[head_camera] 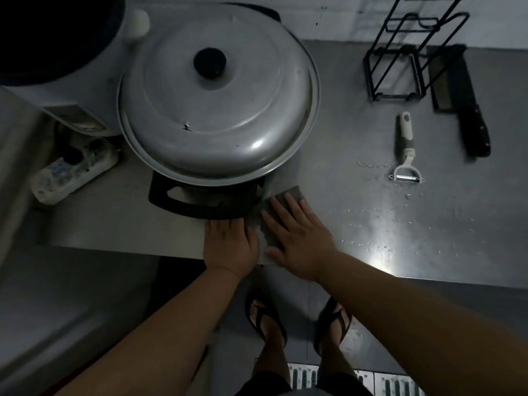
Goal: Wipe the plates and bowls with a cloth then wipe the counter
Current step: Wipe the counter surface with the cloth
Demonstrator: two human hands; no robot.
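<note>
A grey cloth (294, 192) lies flat on the steel counter (371, 224), just right of a black stove base (200, 205). My right hand (297, 238) presses on the cloth with straight, spread fingers. My left hand (230, 242) sits at the counter's front edge, its fingertips hidden under the stove base's front rim. How those fingers lie cannot be seen. No plates or bowls are in view.
A large pot with a metal lid (218, 92) sits on the stove. A power strip (74, 170) and a white appliance (71, 81) stand to the left. A peeler (404, 147), a cleaver (460, 101), a black wire rack (400, 52) and water droplets (400, 241) are on the right.
</note>
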